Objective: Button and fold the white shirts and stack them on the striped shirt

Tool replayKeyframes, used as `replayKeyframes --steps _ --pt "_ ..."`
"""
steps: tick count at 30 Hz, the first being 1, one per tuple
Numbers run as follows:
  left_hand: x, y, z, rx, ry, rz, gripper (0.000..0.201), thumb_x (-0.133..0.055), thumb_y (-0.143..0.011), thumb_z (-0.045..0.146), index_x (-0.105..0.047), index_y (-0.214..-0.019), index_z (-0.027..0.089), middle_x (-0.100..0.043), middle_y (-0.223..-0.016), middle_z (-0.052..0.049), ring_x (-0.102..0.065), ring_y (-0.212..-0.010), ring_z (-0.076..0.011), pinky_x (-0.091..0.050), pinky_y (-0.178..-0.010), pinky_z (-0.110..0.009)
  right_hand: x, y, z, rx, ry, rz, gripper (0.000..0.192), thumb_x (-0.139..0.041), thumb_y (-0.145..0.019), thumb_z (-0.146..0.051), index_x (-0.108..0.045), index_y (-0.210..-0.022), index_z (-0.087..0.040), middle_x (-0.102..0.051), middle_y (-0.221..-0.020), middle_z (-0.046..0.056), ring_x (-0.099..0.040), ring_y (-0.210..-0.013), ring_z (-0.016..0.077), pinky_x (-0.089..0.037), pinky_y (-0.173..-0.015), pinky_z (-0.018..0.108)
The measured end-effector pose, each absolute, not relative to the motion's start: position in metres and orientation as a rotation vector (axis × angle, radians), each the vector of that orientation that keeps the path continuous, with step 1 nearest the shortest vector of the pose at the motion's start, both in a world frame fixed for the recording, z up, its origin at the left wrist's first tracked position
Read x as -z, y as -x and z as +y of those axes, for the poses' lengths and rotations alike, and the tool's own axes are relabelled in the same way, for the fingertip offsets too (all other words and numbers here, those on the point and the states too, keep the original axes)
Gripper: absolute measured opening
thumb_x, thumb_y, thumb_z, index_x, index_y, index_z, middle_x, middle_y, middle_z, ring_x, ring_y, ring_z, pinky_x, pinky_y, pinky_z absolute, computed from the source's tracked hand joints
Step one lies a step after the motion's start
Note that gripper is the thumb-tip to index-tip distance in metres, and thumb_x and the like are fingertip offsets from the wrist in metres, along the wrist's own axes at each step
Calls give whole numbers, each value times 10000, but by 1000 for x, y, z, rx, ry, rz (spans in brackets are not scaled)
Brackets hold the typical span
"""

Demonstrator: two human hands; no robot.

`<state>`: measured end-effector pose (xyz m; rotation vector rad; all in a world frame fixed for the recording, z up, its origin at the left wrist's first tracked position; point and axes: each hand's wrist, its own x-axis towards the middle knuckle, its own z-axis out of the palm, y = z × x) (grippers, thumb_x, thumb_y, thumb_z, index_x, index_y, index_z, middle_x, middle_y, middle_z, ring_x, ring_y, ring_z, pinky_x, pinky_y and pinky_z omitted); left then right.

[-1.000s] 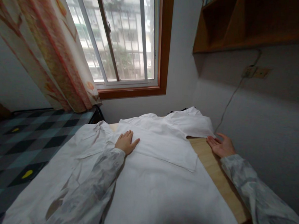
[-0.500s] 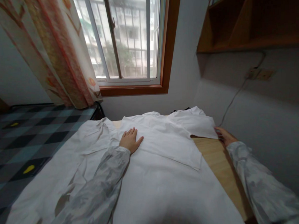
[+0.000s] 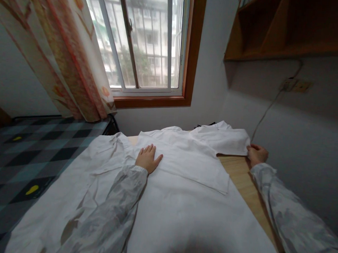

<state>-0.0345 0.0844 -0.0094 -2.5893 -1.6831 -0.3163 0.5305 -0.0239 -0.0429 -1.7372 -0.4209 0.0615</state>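
A white cloth garment (image 3: 179,205) lay spread over a pale wooden counter (image 3: 239,176). The left grip (image 3: 147,160) rested on top of the garment near its middle; the right grip (image 3: 258,154) was at the end of its right-hand sleeve. Left of the garment lay a dark checked fabric bed cover (image 3: 44,164). Behind was a brown-framed rectangular glass window (image 3: 150,43), with a flower-patterned cloth curtain (image 3: 62,54) at its left. An open brown wooden shelf (image 3: 276,30) hung on the right-hand wall.
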Motion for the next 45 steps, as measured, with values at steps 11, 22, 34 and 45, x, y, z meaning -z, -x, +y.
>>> replayKeyframes --steps 11,22,34,45 --pt "9 34 83 387 2605 -1681 676 -450 -1062 572 -521 -1583 146 -425 -1712 -192 -394 -1594 -338 -250 -1321 -541 -46 -400 5 484 1210 -1455 290 -536 -865 -131 -702 -1091 -204 -697 -1065 88 -655 -1062 262 -532 -1011 434" --pt "10 38 81 448 2629 -1674 623 -485 -1056 560 -564 -1532 165 -463 -1692 -180 -426 -1570 -334 -265 -1311 -539 -10 -283 -26 -88 1061 -2165 271 -588 -926 -123 -731 -1118 -250 -754 -1131 67 -703 -1055 234 -554 -972 365" --pt "13 37 82 496 2606 -1670 602 -507 -1043 561 -585 -1516 195 -491 -1676 -165 -443 -1560 -318 -273 -1314 -516 -35 -367 -32 187 2344 -1602 414 -618 -971 -579 -674 -1160 -215 -774 -943 131 -730 -869 319 -458 -739 357" --pt "7 38 82 828 2707 -1737 467 -475 -1061 522 -723 -1317 221 -675 -1505 -119 -576 -1440 -276 -310 -1291 -493 -72 -257 -9 -478 1239 -1863 422 -796 -880 -436 -615 -1207 -241 -603 -819 -45 -604 -768 176 -485 -783 299"
